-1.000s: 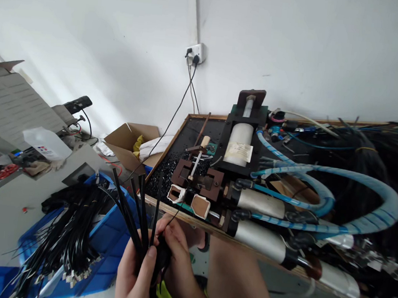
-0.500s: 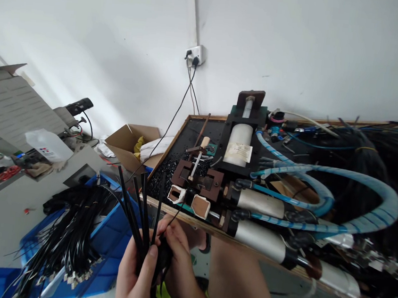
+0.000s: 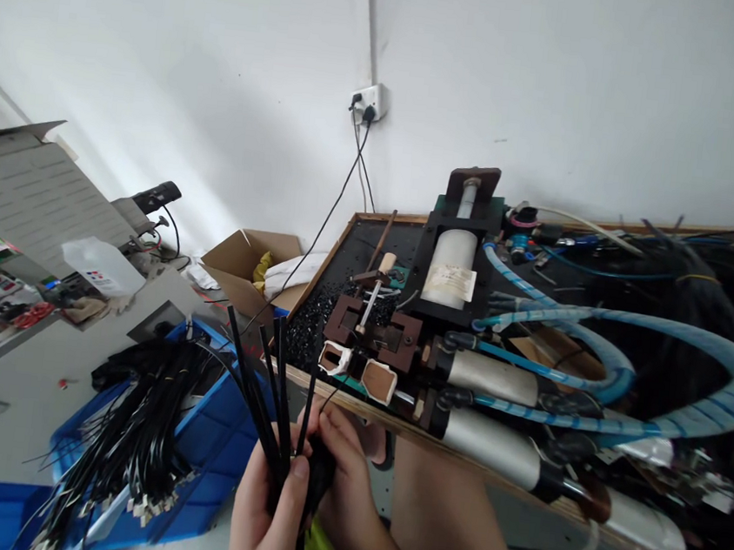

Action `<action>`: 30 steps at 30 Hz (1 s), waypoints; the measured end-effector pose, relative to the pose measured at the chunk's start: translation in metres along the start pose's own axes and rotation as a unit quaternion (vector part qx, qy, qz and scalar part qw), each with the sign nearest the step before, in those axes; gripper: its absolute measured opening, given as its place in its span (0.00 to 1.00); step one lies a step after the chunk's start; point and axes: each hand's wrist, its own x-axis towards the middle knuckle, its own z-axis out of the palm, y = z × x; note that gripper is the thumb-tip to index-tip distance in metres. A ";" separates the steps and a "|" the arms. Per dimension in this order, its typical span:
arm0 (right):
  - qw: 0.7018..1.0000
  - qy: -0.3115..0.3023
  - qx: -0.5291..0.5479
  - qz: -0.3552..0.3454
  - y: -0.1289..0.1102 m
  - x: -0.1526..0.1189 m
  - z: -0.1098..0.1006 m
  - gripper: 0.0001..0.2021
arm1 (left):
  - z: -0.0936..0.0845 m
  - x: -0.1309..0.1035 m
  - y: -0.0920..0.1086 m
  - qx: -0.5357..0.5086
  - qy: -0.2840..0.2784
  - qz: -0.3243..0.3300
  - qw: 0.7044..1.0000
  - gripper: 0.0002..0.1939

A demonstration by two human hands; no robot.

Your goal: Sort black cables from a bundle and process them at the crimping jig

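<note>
Several black flat cables [image 3: 270, 396] fan upward out of my left hand [image 3: 273, 510], whose fingers are wrapped round them. My right hand [image 3: 340, 460] is beside it, closed on a thin black wire [image 3: 331, 396] and touching the dark bundle between the hands. Just beyond my hands, at the near edge of the bench, is a brown metal clamp fixture [image 3: 372, 332] with two tan pads [image 3: 379, 382] in front.
A blue bin [image 3: 206, 433] at left holds many black cables [image 3: 140, 435] with metal ends. A cardboard box [image 3: 237, 261] stands behind. On the wooden-edged bench are air cylinders [image 3: 486, 445], blue hoses [image 3: 694, 344] and black scraps [image 3: 309, 326].
The whole view has shifted, so the bench, bin and hands appear slightly farther right. Both hands keep their hold on the cables and wire.
</note>
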 end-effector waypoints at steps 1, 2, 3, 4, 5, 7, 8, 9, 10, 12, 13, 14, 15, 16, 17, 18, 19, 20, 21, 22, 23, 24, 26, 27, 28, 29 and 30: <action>1.000 0.000 -0.003 0.000 0.000 0.000 0.000 0.15 | 0.001 -0.002 -0.001 -0.004 0.002 -0.006 1.000 0.19; 1.000 0.000 -0.006 0.000 -0.001 0.000 -0.001 0.15 | 0.001 -0.003 -0.002 -0.004 0.003 -0.013 1.000 0.19; 1.000 0.000 -0.010 -0.001 -0.001 0.001 -0.001 0.15 | 0.001 -0.004 -0.003 -0.001 0.002 -0.018 1.000 0.19; 1.000 -0.001 -0.013 -0.001 -0.001 0.001 -0.002 0.15 | 0.000 -0.004 -0.004 0.004 0.001 -0.022 1.000 0.19; 1.000 -0.001 -0.016 -0.002 -0.001 0.001 -0.002 0.15 | -0.001 -0.005 -0.005 0.008 0.000 -0.023 1.000 0.19; 1.000 -0.002 -0.024 -0.004 -0.002 0.002 -0.003 0.15 | -0.001 -0.005 -0.005 0.007 0.001 -0.021 1.000 0.19; 1.000 -0.003 -0.028 -0.006 -0.002 0.001 -0.003 0.15 | 0.000 -0.004 -0.004 0.001 0.000 -0.018 1.000 0.18; 0.999 -0.004 -0.034 -0.008 -0.002 0.001 -0.004 0.15 | 0.000 -0.004 -0.004 -0.005 0.000 -0.014 1.000 0.18; 0.999 -0.004 -0.040 -0.009 -0.001 0.001 -0.005 0.15 | 0.001 -0.004 -0.003 -0.010 -0.001 -0.011 1.000 0.18; 0.999 -0.002 -0.053 -0.012 0.000 0.000 -0.009 0.15 | 0.003 -0.004 -0.002 -0.016 -0.006 -0.007 1.000 0.19; 0.998 0.000 -0.063 -0.016 0.001 0.000 -0.011 0.15 | 0.003 -0.004 -0.002 -0.016 -0.006 -0.007 1.000 0.19; 0.997 0.002 -0.074 -0.020 0.002 0.001 -0.014 0.15 | 0.004 -0.004 -0.003 -0.017 -0.005 -0.009 1.000 0.20; 0.996 0.003 -0.085 -0.024 0.004 0.001 -0.017 0.15 | 0.004 -0.004 -0.003 -0.020 -0.003 -0.010 1.000 0.19; 0.995 0.003 -0.094 -0.029 0.006 0.001 -0.019 0.15 | 0.004 -0.005 -0.004 -0.024 -0.002 -0.013 1.000 0.19; 0.994 0.001 -0.102 -0.033 0.007 0.002 -0.022 0.15 | 0.004 -0.005 -0.004 -0.029 -0.001 -0.015 0.999 0.19; 0.994 0.001 -0.105 -0.037 0.009 0.003 -0.024 0.15 | 0.005 -0.005 -0.005 -0.034 -0.001 -0.017 0.999 0.19; 0.993 0.002 -0.107 -0.042 0.010 0.003 -0.025 0.14 | 0.005 -0.005 -0.005 -0.038 -0.005 -0.017 0.999 0.19; 0.993 0.004 -0.107 -0.047 0.011 0.004 -0.027 0.13 | 0.005 -0.005 -0.005 -0.041 -0.011 -0.016 0.999 0.19; 0.993 0.007 -0.109 -0.053 0.012 0.004 -0.028 0.13 | 0.005 -0.005 -0.005 -0.043 -0.016 -0.015 0.999 0.19; 0.992 0.009 -0.110 -0.058 0.013 0.004 -0.029 0.14 | 0.005 -0.005 -0.004 -0.044 -0.020 -0.015 0.999 0.19; 0.992 0.011 -0.111 -0.061 0.014 0.003 -0.029 0.15 | 0.005 -0.005 -0.004 -0.045 -0.022 -0.016 0.999 0.19; 0.992 0.014 -0.112 -0.063 0.015 0.003 -0.030 0.16 | 0.005 -0.005 -0.004 -0.047 -0.022 -0.019 0.998 0.19; 0.991 0.018 -0.114 -0.068 0.016 0.001 -0.032 0.16 | 0.005 -0.005 -0.004 -0.053 -0.022 -0.023 0.998 0.19; 0.991 0.020 -0.115 -0.070 0.017 0.000 -0.033 0.15 | 0.005 -0.005 -0.005 -0.055 -0.023 -0.024 0.998 0.19; 0.990 0.024 -0.115 -0.073 0.017 0.000 -0.033 0.14 | 0.005 -0.005 -0.005 -0.055 -0.024 -0.024 0.998 0.19; 0.990 0.028 -0.115 -0.076 0.017 0.000 -0.034 0.13 | 0.005 -0.005 -0.005 -0.054 -0.025 -0.025 0.998 0.19; 0.990 0.031 -0.114 -0.078 0.016 0.001 -0.033 0.12 | 0.004 -0.005 -0.005 -0.053 -0.024 -0.026 0.998 0.19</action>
